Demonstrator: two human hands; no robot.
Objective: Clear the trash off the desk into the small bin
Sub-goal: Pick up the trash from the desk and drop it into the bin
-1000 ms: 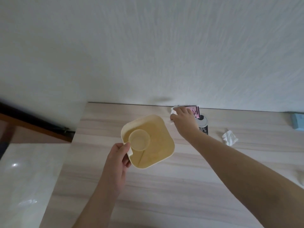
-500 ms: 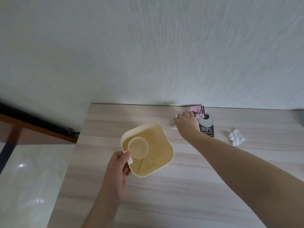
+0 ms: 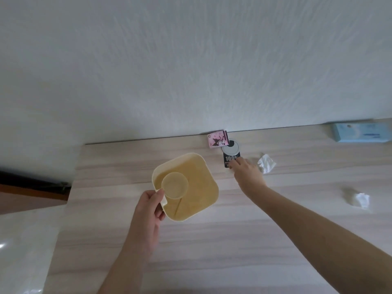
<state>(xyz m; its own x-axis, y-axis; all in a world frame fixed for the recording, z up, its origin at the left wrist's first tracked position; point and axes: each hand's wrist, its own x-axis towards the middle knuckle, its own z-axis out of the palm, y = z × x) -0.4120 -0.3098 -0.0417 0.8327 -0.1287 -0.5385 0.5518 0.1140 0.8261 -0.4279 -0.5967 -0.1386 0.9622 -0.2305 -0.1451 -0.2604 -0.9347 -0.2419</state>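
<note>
A person leans over a pale wooden desk [image 3: 212, 240], left hand [image 3: 148, 211] curled around the near corner of a small cream bin [image 3: 192, 183], thumb over the rim beside its round flap. The right hand [image 3: 247, 172] reaches to the back of the desk, fingertips on a black tag [image 3: 230, 159] printed "100%", whose lower edge they hide; whether they pinch or merely touch it cannot be told. A crumpled white tissue [image 3: 266, 164] lies just beside that hand, another wad [image 3: 357, 198], blurred, farther right. A pink packet [image 3: 218, 139] sits against the wall; a blue pack [image 3: 362, 133] is cut off at the frame's edge.
</note>
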